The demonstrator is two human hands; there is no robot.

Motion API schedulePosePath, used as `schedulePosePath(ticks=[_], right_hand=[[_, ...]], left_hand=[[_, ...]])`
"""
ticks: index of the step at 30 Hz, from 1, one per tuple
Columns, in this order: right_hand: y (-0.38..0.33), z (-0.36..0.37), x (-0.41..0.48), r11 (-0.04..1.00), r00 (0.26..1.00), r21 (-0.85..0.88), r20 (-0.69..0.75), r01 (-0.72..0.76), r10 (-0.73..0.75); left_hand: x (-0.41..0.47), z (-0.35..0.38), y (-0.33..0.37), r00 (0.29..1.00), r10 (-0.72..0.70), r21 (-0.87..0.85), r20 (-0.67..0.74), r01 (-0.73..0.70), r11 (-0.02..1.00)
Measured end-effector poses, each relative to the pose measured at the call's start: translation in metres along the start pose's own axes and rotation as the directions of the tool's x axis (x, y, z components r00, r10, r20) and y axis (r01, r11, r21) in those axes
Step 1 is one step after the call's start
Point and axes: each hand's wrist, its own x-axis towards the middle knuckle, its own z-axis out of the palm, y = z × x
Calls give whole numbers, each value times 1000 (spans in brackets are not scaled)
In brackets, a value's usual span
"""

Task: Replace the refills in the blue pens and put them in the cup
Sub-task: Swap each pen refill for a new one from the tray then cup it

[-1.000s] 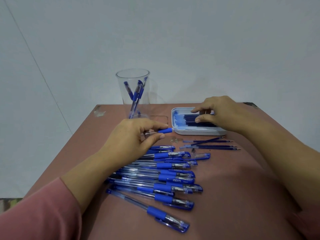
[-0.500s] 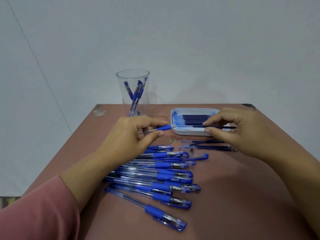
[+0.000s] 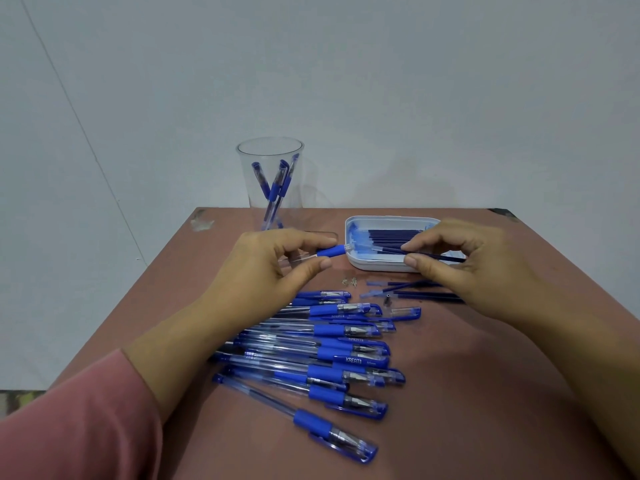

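The step in hand is loading a fresh refill into an emptied pen. The left hand pinches a pen barrel between thumb and forefinger, its grip closed around the blue rubber sleeve, the open end pointing right. The right hand has its grip closed on a dark refill, held level just above the white tray of spare refills at the far right of the table. The refill's pale tip sits just right of the barrel's mouth, close but seemingly not yet inside.

Next, the person likely has to line the refill up with the barrel's axis and slide it leftward into the opening; both are thin, so a small tilt could make it miss.

Capped pens lie in a heap near the middle, used refills just nearer than the tray, and the clear cup at the far left holds a few finished pens.
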Motion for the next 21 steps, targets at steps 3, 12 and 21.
schedulePosePath(ticks=[3,12,21], right_hand=[[1,-1,0,999,999,-32,32,10,-9],[-2,-1,-1,990,995,-110,47,89,-84],[-5,14,-1,998,989,-48,139,51,-44]], left_hand=[[1,-2,-1,1000,18,63,22,-19,998],[3,-5,-4,995,41,179,92,-57,982],[-1,0,2,977,109,122,183,-133,984]])
